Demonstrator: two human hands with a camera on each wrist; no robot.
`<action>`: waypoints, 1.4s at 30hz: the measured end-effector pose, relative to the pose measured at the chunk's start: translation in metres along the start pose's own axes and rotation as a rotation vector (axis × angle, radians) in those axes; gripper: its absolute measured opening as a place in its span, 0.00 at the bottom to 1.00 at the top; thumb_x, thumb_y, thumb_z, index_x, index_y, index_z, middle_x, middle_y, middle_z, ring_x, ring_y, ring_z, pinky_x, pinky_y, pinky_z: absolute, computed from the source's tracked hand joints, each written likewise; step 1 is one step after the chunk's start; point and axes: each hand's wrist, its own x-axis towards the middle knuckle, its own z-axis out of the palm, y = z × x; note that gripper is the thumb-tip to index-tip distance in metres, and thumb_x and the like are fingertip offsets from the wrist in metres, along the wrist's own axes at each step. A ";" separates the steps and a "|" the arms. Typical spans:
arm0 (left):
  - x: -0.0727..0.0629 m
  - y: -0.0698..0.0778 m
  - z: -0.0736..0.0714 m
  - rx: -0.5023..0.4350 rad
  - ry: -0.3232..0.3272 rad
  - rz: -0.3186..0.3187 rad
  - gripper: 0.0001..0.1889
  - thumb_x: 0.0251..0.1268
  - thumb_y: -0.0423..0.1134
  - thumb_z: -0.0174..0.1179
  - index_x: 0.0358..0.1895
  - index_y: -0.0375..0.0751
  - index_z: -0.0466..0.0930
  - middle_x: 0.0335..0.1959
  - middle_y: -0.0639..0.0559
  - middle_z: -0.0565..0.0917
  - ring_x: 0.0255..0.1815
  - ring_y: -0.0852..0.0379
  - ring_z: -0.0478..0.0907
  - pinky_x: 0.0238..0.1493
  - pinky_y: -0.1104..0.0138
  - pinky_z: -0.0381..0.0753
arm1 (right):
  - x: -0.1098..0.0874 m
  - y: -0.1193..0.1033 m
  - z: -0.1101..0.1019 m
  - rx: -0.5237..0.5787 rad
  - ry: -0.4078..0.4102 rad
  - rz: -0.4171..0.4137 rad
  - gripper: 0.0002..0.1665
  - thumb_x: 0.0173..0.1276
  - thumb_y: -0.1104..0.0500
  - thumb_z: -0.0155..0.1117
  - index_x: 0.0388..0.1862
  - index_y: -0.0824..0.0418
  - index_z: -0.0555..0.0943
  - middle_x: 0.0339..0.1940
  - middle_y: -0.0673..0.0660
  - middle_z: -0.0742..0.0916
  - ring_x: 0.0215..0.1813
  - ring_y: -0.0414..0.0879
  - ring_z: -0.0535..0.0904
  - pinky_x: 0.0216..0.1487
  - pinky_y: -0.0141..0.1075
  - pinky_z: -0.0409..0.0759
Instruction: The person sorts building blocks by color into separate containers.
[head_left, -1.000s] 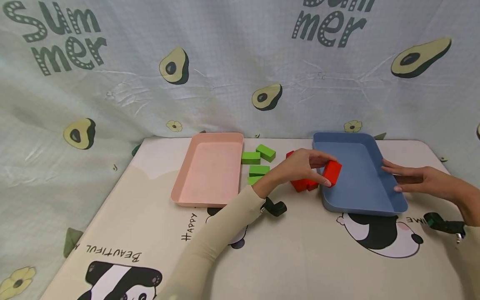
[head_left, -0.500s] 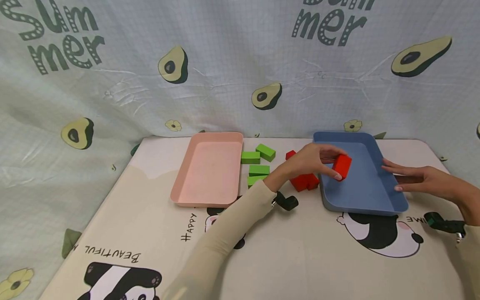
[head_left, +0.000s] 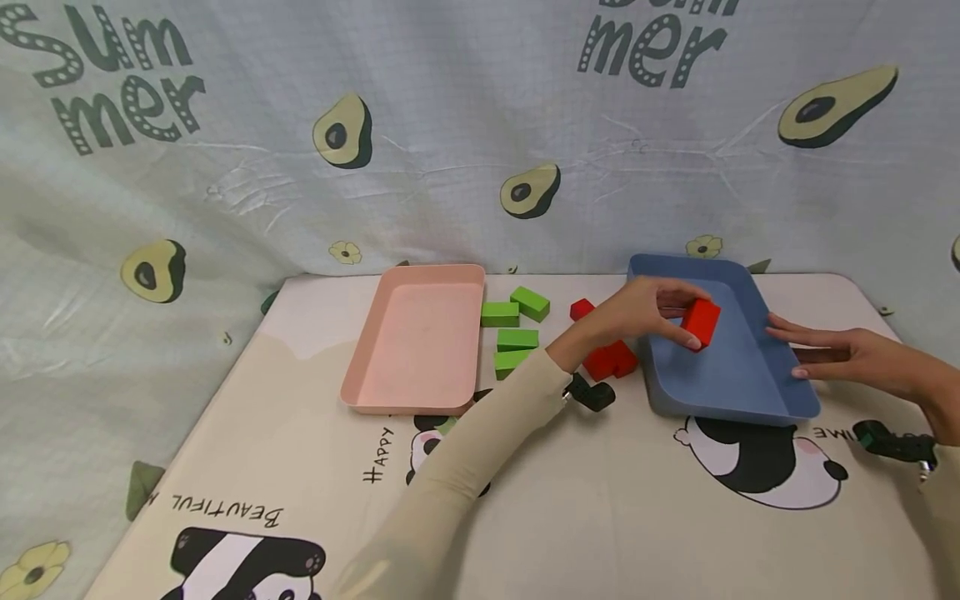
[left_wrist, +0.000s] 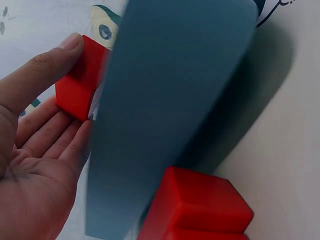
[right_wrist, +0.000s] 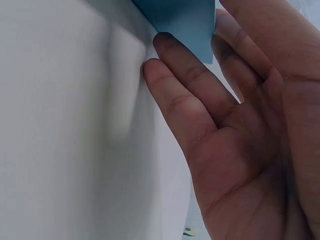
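My left hand (head_left: 637, 308) pinches a red block (head_left: 701, 323) between thumb and fingers, above the inside of a blue tray (head_left: 720, 375). The left wrist view shows the thumb on one side of this block (left_wrist: 82, 80) and the fingertips beneath it. Fairly straight fingers of my right hand (head_left: 855, 358) touch the tray's right side. In the right wrist view the fingertips reach the blue wall (right_wrist: 187, 30) of the tray. Several other red blocks (head_left: 609, 360) lie just left of the blue tray, partly hidden by my left hand and wrist.
A pink tray (head_left: 420, 350) stands to the left. Several green blocks (head_left: 517, 339) lie by its right side. The table (head_left: 637, 500) has a panda-print cover, and a patterned curtain (head_left: 435, 125) hangs behind. Dark wrist cameras (head_left: 592, 392) project from both wrists.
My left hand has carried the red block rightward and farther back over the blue tray. The blue tray has shifted slightly and looks a little tilted. My right hand stays at its side.
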 end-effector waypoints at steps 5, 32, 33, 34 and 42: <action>0.007 -0.001 0.000 0.012 0.001 -0.009 0.32 0.53 0.31 0.77 0.64 0.43 0.80 0.58 0.56 0.84 0.55 0.69 0.80 0.58 0.75 0.77 | 0.000 0.001 0.000 0.001 -0.011 0.021 0.40 0.75 0.54 0.65 0.82 0.52 0.62 0.75 0.21 0.54 0.60 0.07 0.51 0.48 0.13 0.64; 0.031 0.014 -0.009 -0.060 -0.023 -0.011 0.33 0.54 0.26 0.75 0.65 0.37 0.75 0.58 0.52 0.81 0.54 0.66 0.78 0.55 0.77 0.78 | 0.002 -0.011 -0.001 -0.041 0.038 -0.075 0.38 0.69 0.58 0.70 0.76 0.60 0.69 0.66 0.15 0.60 0.57 0.06 0.58 0.48 0.20 0.76; 0.033 0.014 -0.009 -0.069 -0.020 -0.012 0.33 0.54 0.26 0.75 0.65 0.36 0.75 0.57 0.52 0.80 0.54 0.66 0.78 0.54 0.77 0.78 | 0.002 -0.011 -0.001 -0.044 0.039 -0.074 0.38 0.69 0.58 0.70 0.76 0.60 0.69 0.67 0.15 0.60 0.57 0.06 0.58 0.48 0.20 0.75; 0.034 0.014 -0.010 -0.078 -0.020 -0.013 0.33 0.54 0.25 0.75 0.65 0.35 0.74 0.57 0.52 0.80 0.53 0.65 0.78 0.54 0.77 0.78 | 0.002 -0.011 -0.001 -0.053 0.040 -0.073 0.38 0.70 0.58 0.70 0.76 0.60 0.69 0.67 0.15 0.60 0.57 0.06 0.57 0.48 0.19 0.74; 0.045 0.001 -0.013 -0.140 -0.042 -0.031 0.34 0.54 0.22 0.73 0.68 0.35 0.75 0.59 0.52 0.81 0.56 0.64 0.79 0.56 0.75 0.78 | 0.001 -0.013 0.001 -0.082 0.056 -0.086 0.37 0.70 0.59 0.69 0.77 0.58 0.70 0.69 0.17 0.59 0.60 0.05 0.53 0.49 0.10 0.60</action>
